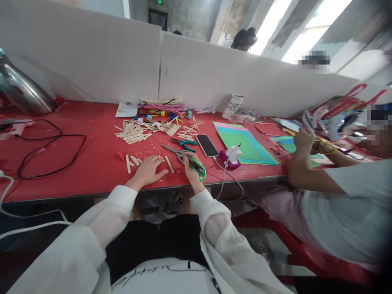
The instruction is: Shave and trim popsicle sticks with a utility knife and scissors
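My left hand [149, 170] lies flat on the red table [92, 163], fingers spread, beside a few short wooden sticks [132, 161]. My right hand [190, 168] grips the green handles of a pair of scissors [183, 157] whose blades point left across the table. One wooden stick [169, 164] lies between the two hands.
A pile of craft sticks [134, 131], coloured pipe cleaners [162, 108], a second pair of scissors [184, 143], a phone [207, 145], a charger with cable [230, 158] and coloured paper [245, 143] lie further back. A black cable [52, 153] loops at left. A person sits at right, hand [304, 141] raised.
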Tool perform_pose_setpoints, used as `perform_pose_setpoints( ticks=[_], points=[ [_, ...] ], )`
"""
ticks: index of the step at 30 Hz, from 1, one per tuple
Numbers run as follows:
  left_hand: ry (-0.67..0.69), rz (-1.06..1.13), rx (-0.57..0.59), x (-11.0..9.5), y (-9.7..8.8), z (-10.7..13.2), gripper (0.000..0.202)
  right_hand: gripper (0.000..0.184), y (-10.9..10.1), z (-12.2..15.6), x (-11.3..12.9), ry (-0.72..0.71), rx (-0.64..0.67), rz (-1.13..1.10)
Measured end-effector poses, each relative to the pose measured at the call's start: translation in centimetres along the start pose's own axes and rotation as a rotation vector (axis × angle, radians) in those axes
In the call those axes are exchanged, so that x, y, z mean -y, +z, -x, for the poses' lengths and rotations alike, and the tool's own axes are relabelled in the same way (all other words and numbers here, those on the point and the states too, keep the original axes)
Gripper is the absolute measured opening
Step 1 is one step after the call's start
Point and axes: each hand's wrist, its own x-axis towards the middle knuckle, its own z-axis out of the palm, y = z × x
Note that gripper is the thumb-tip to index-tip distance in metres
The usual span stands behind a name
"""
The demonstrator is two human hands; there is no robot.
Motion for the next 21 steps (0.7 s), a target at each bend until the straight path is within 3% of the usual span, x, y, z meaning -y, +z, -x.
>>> perform_pose_setpoints(
  ticks=[21],
  points=[
    [0.023, -0.016, 0.009, 0.5, 0.1, 0.3, 0.032, 0.028, 0.9, -0.2, -1.5, 0.067, 0.133, -0.039]
  ],
)
